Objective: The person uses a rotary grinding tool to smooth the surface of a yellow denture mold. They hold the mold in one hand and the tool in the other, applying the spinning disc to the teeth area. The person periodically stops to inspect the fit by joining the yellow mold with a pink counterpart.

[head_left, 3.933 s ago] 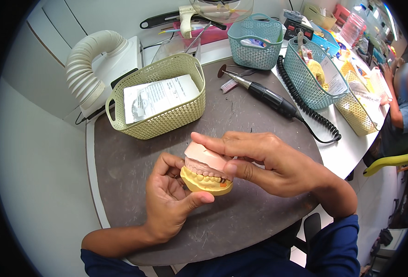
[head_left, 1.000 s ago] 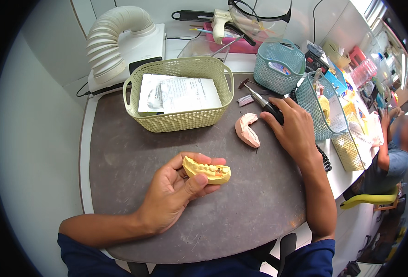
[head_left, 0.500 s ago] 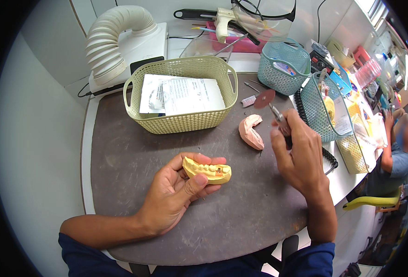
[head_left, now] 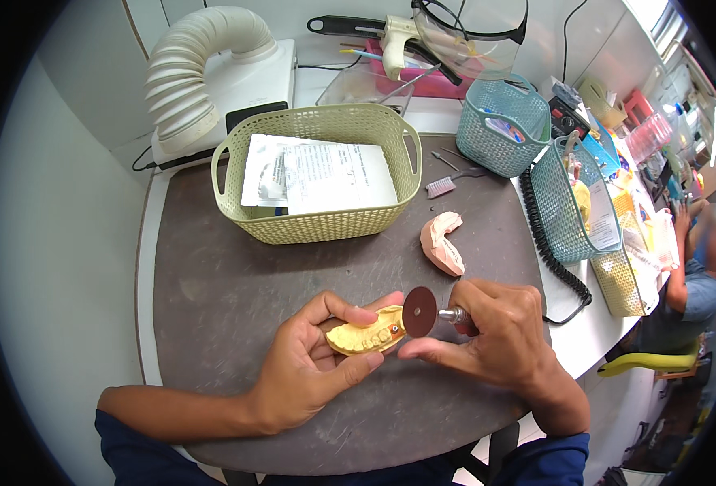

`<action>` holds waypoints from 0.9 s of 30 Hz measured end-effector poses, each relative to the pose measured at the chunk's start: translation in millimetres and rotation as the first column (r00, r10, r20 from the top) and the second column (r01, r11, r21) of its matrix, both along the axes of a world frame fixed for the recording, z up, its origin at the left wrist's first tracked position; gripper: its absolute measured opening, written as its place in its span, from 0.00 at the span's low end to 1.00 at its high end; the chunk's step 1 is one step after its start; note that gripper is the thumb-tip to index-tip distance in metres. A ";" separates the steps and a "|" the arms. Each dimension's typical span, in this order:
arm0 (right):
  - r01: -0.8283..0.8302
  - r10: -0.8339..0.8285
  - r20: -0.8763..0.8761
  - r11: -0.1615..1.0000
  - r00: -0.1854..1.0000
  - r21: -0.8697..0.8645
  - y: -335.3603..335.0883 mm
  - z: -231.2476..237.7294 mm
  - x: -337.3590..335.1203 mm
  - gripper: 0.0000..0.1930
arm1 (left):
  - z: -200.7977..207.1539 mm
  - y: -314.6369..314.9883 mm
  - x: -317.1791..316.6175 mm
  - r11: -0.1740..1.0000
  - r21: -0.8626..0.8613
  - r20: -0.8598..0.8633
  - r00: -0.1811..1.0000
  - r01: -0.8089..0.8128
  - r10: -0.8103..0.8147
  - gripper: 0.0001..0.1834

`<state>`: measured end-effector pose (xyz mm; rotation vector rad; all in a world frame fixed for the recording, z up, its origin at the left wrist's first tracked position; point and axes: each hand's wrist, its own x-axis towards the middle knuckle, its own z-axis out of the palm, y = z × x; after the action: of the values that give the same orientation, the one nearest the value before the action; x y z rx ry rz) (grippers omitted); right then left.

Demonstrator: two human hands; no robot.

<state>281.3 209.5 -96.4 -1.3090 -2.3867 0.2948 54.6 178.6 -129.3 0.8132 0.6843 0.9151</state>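
Note:
Between the thumb and fingers of my left hand [head_left: 309, 352] is a yellow plaster dental model [head_left: 356, 337], its row of teeth facing up. An orange patch with a small metal piece shows near its right end. My right hand [head_left: 504, 328] is closed round a handpiece [head_left: 458, 316] fitted with a dark red cutting disc [head_left: 419, 312]. The disc stands upright at the model's right end; whether it touches, I cannot tell. Farther back on the table lies a pink plaster arch model [head_left: 441, 243], apart from both hands.
A green basket [head_left: 309, 228] with white packets stands at the back. A small brush [head_left: 441, 187] and thin tools lie behind the pink model. Blue baskets [head_left: 573, 206] and a coiled black cord [head_left: 546, 243] line the right side. Another person [head_left: 698, 259] sits far right.
My right hand has brought the handpiece and disc down and left to the yellow model. My left hand has turned the model and shifted its grip, thumb now along the near side.

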 end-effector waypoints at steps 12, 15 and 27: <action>-0.045 0.040 0.035 0.988 0.999 0.149 -0.4 -6.2 2.3 0.27 | 3.2 -3.2 -2.3 0.982 0.185 -0.019 0.999 0.047 -0.044 0.18; -0.055 0.048 0.044 0.984 0.998 0.168 -0.7 -6.1 2.2 0.27 | 2.6 -2.8 -1.5 0.972 0.233 -0.023 0.999 0.040 -0.036 0.17; -0.069 0.063 0.038 0.981 0.997 0.180 -2.7 -4.5 1.6 0.25 | -0.4 -5.2 -1.6 0.951 0.309 -0.009 1.000 0.005 -0.002 0.16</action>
<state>283.0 206.8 -100.9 -1.1616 -2.4224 0.0728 53.0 173.4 -129.7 1.0969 0.5530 1.0313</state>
